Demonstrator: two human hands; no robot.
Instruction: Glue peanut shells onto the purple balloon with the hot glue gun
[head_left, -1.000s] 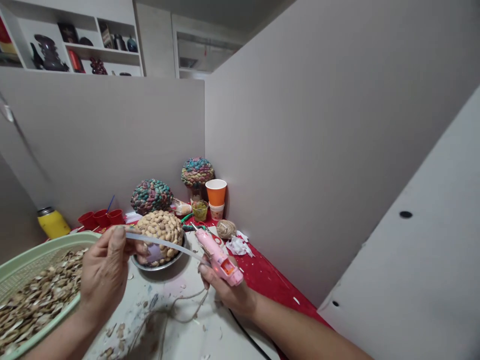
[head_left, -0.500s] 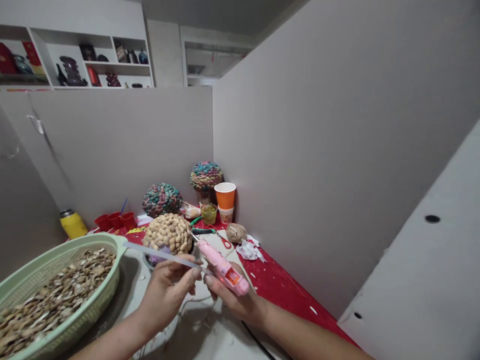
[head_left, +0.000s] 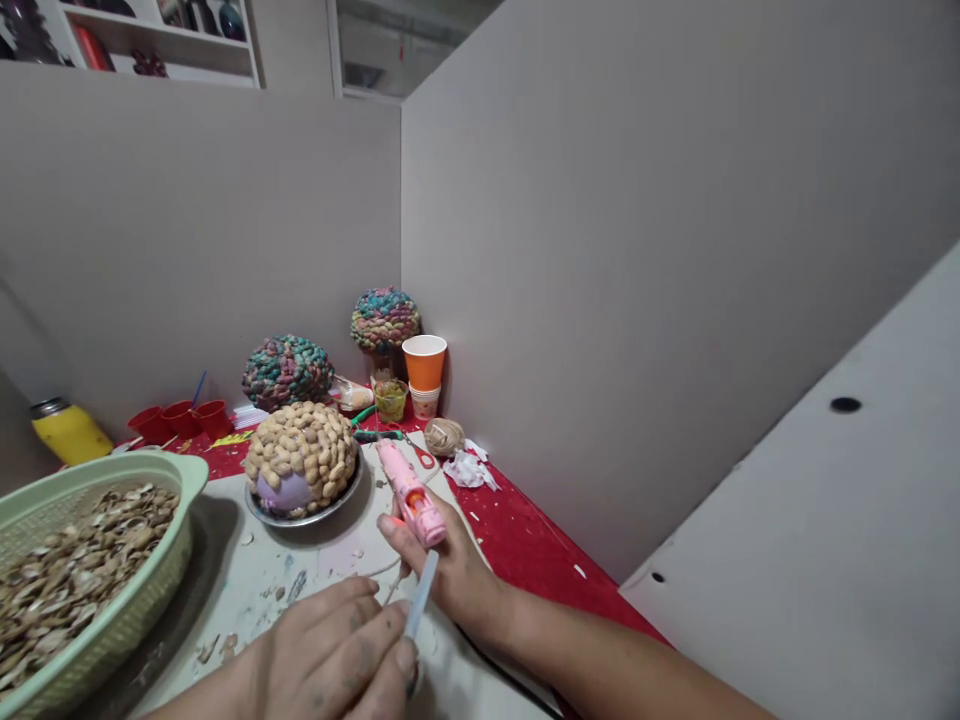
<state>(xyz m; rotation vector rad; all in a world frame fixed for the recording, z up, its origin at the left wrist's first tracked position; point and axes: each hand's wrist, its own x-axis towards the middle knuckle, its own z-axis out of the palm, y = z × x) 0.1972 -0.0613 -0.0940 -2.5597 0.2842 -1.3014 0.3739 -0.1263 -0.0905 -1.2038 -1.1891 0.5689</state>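
My right hand (head_left: 457, 575) is closed round a pink glue gun (head_left: 409, 492), whose nozzle end points away toward the back of the table. Between the fingertips of my left hand (head_left: 341, 650) is a translucent glue stick (head_left: 422, 597); its far end is at the rear of the gun. Whether the stick has entered the gun is too small to tell. Beyond my left hand, a ball partly covered with peanuts (head_left: 304, 458), with a lilac patch bare, rests in a metal bowl (head_left: 319, 512).
A green basket (head_left: 184, 530) of shells fills the left. Behind are two coloured peanut balls (head_left: 289, 370) (head_left: 385, 318), red cups (head_left: 180, 420), a yellow bottle (head_left: 71, 432), an orange cup (head_left: 424, 365), twine (head_left: 444, 437) and crumpled tissue (head_left: 470, 470). Grey panels enclose the table.
The glue stick has swung from lying across beside the gun to its rear end. My left hand has moved nearer and lower, and the gun points more directly away. The view has shifted down and right.
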